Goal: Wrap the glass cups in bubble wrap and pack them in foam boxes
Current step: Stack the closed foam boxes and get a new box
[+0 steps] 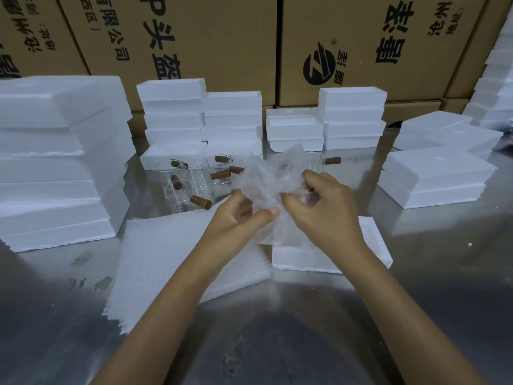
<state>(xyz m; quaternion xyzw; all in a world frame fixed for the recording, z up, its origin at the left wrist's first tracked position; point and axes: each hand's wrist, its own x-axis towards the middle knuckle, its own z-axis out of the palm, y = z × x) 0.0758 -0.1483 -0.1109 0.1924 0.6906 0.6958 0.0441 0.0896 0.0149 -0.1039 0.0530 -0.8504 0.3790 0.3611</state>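
Both hands hold a crumpled sheet of bubble wrap (270, 184) above the table, with a glass cup partly visible inside it. My left hand (238, 215) grips the wrap from the left, thumb pressed on it. My right hand (322, 207) pinches the wrap on the right side. Behind them stand several bare glass cups (194, 176) with brown wooden handles. A stack of bubble wrap sheets (172, 259) lies under my left forearm. An open foam box (369, 245) sits under my right wrist, mostly hidden.
Stacks of white foam boxes (61, 162) rise at the left, along the back (230, 118) and at the right (435, 182). Brown printed cartons (388, 45) form a wall behind. The tabletop (277, 329) is shiny metal.
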